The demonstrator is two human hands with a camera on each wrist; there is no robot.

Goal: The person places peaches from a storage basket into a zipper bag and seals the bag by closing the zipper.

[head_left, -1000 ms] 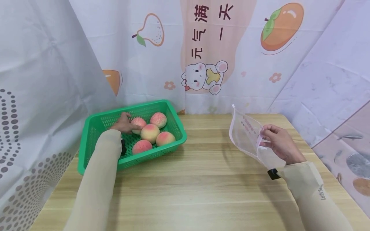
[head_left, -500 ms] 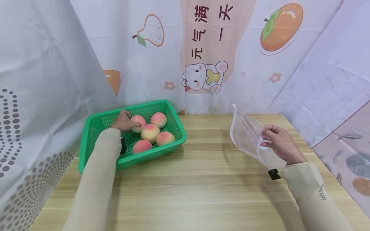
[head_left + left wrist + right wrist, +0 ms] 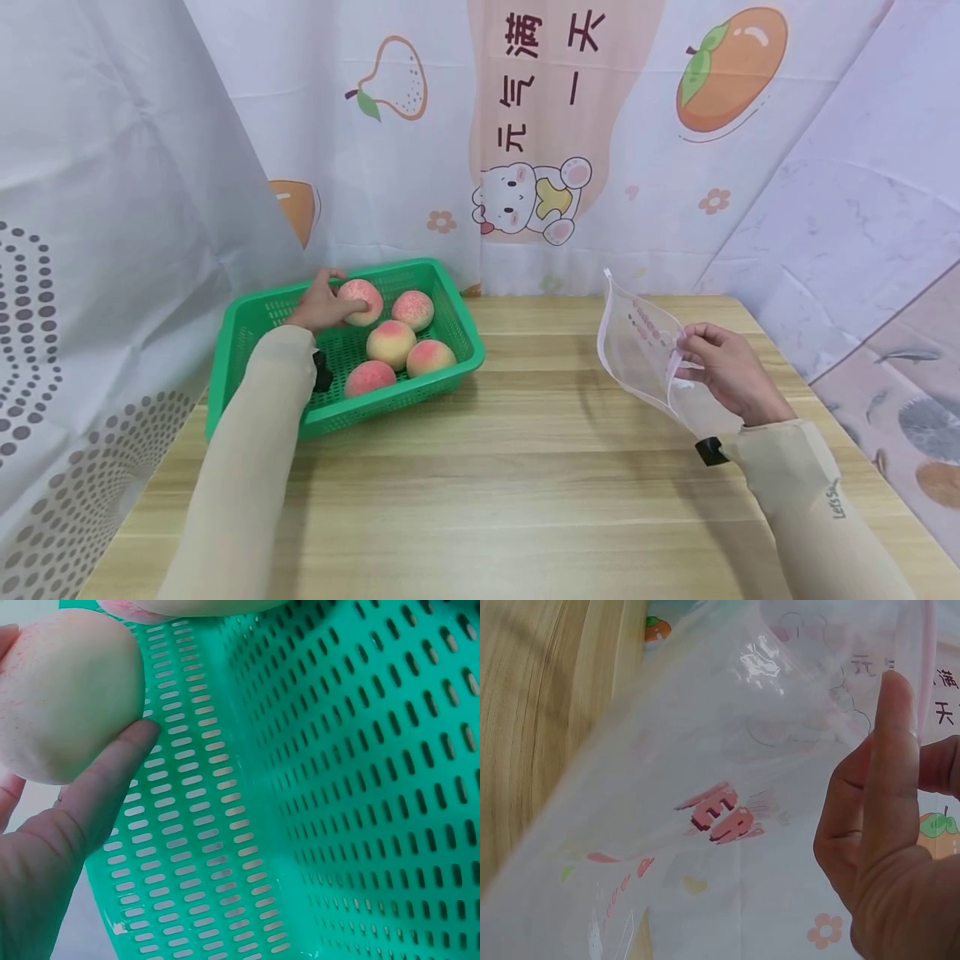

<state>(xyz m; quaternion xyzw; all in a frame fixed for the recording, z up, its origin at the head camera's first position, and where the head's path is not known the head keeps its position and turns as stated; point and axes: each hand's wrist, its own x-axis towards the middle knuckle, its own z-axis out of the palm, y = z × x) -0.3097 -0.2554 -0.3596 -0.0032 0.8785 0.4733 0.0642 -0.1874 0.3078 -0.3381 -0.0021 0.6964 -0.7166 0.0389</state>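
My left hand grips a pink-speckled peach at the back of a green perforated basket. In the left wrist view, the thumb curves along the pale underside of the peach, which sits above the slotted basket floor. Several more peaches, cream to pink, lie in the basket's right half. Over on the right, my right hand pinches the pink-edged rim of a clear zip bag. The bag's mouth gapes apart, and pink print shows through its film in the right wrist view.
A light wooden table carries the basket at its back left. Behind it hangs a white curtain with fruit and cartoon prints, and more cloth drapes down both sides. Bare tabletop separates the basket from the bag.
My left hand has closed round the peach and raised it up from the basket floor. The right hand and the bag have stayed nearly still.
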